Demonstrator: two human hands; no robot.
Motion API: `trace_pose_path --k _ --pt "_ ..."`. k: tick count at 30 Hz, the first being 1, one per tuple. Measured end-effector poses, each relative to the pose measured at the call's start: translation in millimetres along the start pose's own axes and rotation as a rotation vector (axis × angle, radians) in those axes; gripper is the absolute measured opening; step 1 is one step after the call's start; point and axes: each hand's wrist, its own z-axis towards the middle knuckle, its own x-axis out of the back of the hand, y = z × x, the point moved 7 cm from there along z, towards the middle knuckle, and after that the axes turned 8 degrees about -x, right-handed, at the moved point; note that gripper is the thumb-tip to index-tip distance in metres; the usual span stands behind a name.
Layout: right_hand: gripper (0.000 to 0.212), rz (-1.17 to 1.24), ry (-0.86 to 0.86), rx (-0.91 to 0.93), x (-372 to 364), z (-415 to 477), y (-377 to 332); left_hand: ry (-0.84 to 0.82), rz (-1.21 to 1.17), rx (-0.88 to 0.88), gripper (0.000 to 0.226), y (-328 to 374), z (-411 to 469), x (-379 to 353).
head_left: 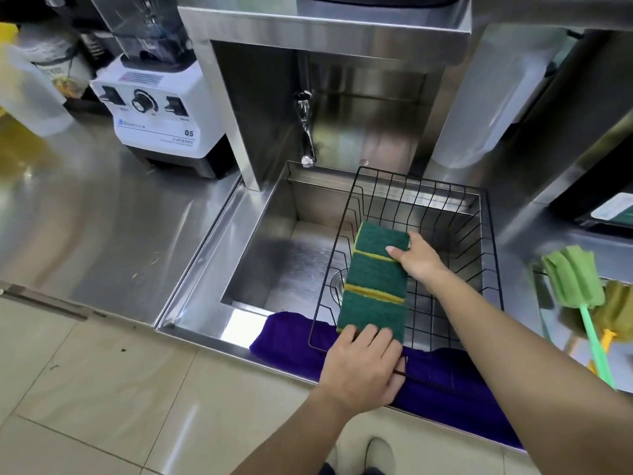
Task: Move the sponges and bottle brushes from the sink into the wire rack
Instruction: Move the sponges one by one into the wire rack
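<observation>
Three green-and-yellow sponges (375,281) are pressed end to end in a row, held between my two hands above the left side of the black wire rack (455,214). My left hand (363,363) grips the near end of the row, over the rack's front rim. My right hand (416,258) presses on the far end, inside the rack. The rack sits over the right half of the steel sink (274,262). Two bottle brushes, one light green (575,279) and one yellow-olive (615,310), lie on the counter to the right of the sink.
A purple cloth (287,341) hangs over the sink's front edge. The tap (306,132) stands at the back under a steel shelf. A white blender (157,108) sits on the left counter, a translucent container (479,104) at back right.
</observation>
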Motion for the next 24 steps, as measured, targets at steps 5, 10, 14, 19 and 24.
trace_pose_path --k 5,10,14,19,24 --pt "0.061 -0.056 0.059 0.019 13 -14 3 -0.067 -0.005 0.001 0.017 -2 0 -1" --pt "0.048 -0.120 0.160 0.071 52 -41 16 -0.129 -0.021 -0.028 0.020 -1 0 -5" --pt "0.037 -0.106 0.269 0.121 95 -70 31 -0.141 -0.022 -0.061 0.025 4 4 -4" --pt "0.032 -0.050 0.500 0.124 154 -98 73 -0.221 -0.030 -0.189 0.036 54 26 -15" --pt "0.043 -0.194 0.711 -0.019 208 -123 134 -0.321 -0.027 -0.190 0.049 97 48 -32"
